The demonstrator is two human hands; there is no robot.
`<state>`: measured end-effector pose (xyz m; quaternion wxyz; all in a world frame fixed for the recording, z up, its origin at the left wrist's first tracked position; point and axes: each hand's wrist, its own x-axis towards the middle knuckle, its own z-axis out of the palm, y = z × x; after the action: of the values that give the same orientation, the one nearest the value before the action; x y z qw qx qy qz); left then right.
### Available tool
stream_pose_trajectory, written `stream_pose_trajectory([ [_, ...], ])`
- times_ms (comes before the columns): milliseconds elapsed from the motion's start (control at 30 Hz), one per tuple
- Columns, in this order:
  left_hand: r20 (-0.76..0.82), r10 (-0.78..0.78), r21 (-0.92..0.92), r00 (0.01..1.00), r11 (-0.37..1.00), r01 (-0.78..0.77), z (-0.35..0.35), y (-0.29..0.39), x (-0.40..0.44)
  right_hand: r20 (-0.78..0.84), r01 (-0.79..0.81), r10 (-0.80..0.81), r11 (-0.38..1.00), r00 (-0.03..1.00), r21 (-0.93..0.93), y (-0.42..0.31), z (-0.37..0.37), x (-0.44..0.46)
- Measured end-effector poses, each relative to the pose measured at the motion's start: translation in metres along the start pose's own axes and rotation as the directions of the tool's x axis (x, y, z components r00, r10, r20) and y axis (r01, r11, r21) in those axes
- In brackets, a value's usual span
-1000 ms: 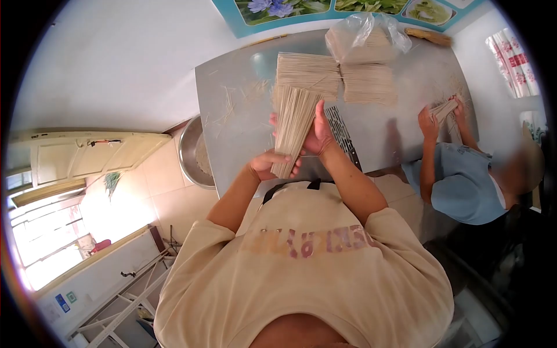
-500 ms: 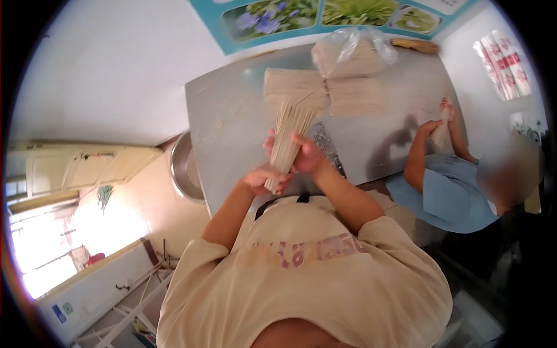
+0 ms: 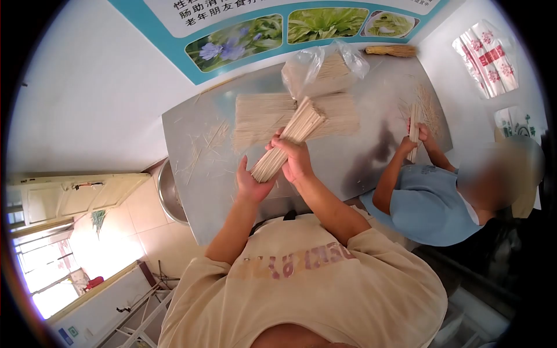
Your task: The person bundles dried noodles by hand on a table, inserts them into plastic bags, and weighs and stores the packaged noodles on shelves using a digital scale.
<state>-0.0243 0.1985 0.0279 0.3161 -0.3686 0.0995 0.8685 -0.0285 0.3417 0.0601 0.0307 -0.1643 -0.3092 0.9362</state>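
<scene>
My right hand (image 3: 296, 156) is wrapped round a thick bundle of dried noodles (image 3: 299, 124), held at a slant above the steel table. The bundle's upper end points away from me to the right. At its lower end, my left hand (image 3: 255, 184) has its palm against the noodle ends, with the thumb stretched up and apart. Some of the left fingers are hidden by the bundle. Just beyond my hands lie a pile of dried noodles on the left (image 3: 261, 119) and another pile on the right (image 3: 339, 113).
A clear plastic bag (image 3: 322, 69) with noodles stands behind the piles. Loose noodle strands (image 3: 203, 148) are scattered on the steel table (image 3: 191, 203). At the right, a co-worker in a blue top (image 3: 423, 203) holds a smaller noodle bundle (image 3: 413, 130). A metal basin (image 3: 169, 194) sits beyond the left edge.
The bundle, fanned out at its top before, is now more compact and tilts further right. My left hand has opened from around its lower end. The view has shifted.
</scene>
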Motion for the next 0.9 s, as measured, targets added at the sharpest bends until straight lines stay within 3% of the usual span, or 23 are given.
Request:
stream_pose_trajectory([
  [100, 0.023, 0.004, 0.085, 1.000, 0.996, -0.006, 0.020, -0.002, 0.023, -0.044, 0.117, -0.115, 0.992, 0.992, 0.050, -0.044, 0.001, 0.022],
  [133, -0.020, 0.147, 0.360, 0.989, 0.924, -0.130, 0.019, 0.001, 0.038, -0.060, 0.192, -0.189, 0.979, 0.980, 0.062, -0.067, -0.004, 0.033],
  [167, -0.022, 0.295, 0.607, 0.955, 0.763, -0.221, 0.022, 0.002, 0.050, -0.055, 0.295, -0.293, 0.955, 0.955, 0.031, -0.095, -0.012, 0.048],
  [200, 0.019, 0.411, 0.667, 0.912, 0.674, -0.318, 0.031, 0.002, 0.059, -0.053, 0.428, -0.428, 0.904, 0.902, -0.007, -0.124, -0.016, 0.063],
  [233, 0.015, 0.413, 0.663, 0.910, 0.677, -0.319, 0.044, 0.000, 0.071, -0.035, 0.578, -0.580, 0.814, 0.814, -0.050, -0.152, -0.015, 0.077],
  [333, 0.340, 0.684, 0.865, 0.645, 0.042, -0.500, 0.109, -0.023, 0.121, -0.003, 0.786, -0.801, 0.587, 0.598, -0.196, -0.221, -0.028, 0.128],
  [367, 0.448, 0.719, 0.860, 0.531, -0.183, -0.477, 0.137, -0.040, 0.137, 0.025, 0.804, -0.824, 0.544, 0.566, -0.240, -0.238, -0.032, 0.143],
  [433, 0.558, 0.716, 0.820, 0.420, -0.399, -0.410, 0.190, -0.066, 0.166, 0.017, 0.834, -0.869, 0.469, 0.494, -0.290, -0.259, -0.037, 0.169],
  [467, 0.548, 0.725, 0.826, 0.418, -0.389, -0.407, 0.206, -0.076, 0.190, 0.025, 0.830, -0.863, 0.476, 0.504, -0.292, -0.264, -0.036, 0.179],
  [533, 0.548, 0.797, 0.836, 0.255, -0.530, -0.143, 0.228, -0.085, 0.231, 0.018, 0.829, -0.855, 0.496, 0.518, -0.260, -0.270, -0.038, 0.194],
  [567, 0.541, 0.800, 0.840, 0.259, -0.525, -0.136, 0.236, -0.076, 0.243, 0.016, 0.823, -0.851, 0.503, 0.525, -0.264, -0.269, -0.041, 0.202],
  [600, 0.381, 0.767, 0.915, 0.516, -0.235, -0.326, 0.247, -0.063, 0.247, 0.043, 0.790, -0.810, 0.557, 0.585, -0.255, -0.266, -0.042, 0.211],
  [633, 0.256, 0.614, 0.908, 0.747, 0.111, -0.403, 0.255, -0.052, 0.250, 0.069, 0.754, -0.765, 0.609, 0.640, -0.246, -0.262, -0.044, 0.219],
  [667, 0.226, 0.552, 0.811, 0.803, 0.350, -0.469, 0.267, -0.045, 0.239, 0.076, 0.731, -0.735, 0.649, 0.674, -0.210, -0.257, -0.047, 0.228],
  [700, 0.217, 0.547, 0.818, 0.808, 0.350, -0.456, 0.276, -0.035, 0.228, 0.104, 0.718, -0.721, 0.643, 0.685, -0.267, -0.253, -0.047, 0.234],
  [767, 0.285, 0.371, 0.733, 0.884, 0.510, -0.450, 0.286, -0.013, 0.208, 0.224, 0.712, -0.676, 0.659, 0.702, -0.241, -0.250, -0.051, 0.248],
  [900, 0.317, 0.262, 0.669, 0.912, 0.620, -0.411, 0.280, 0.002, 0.195, 0.331, 0.695, -0.614, 0.671, 0.717, -0.260, -0.243, -0.044, 0.274],
])
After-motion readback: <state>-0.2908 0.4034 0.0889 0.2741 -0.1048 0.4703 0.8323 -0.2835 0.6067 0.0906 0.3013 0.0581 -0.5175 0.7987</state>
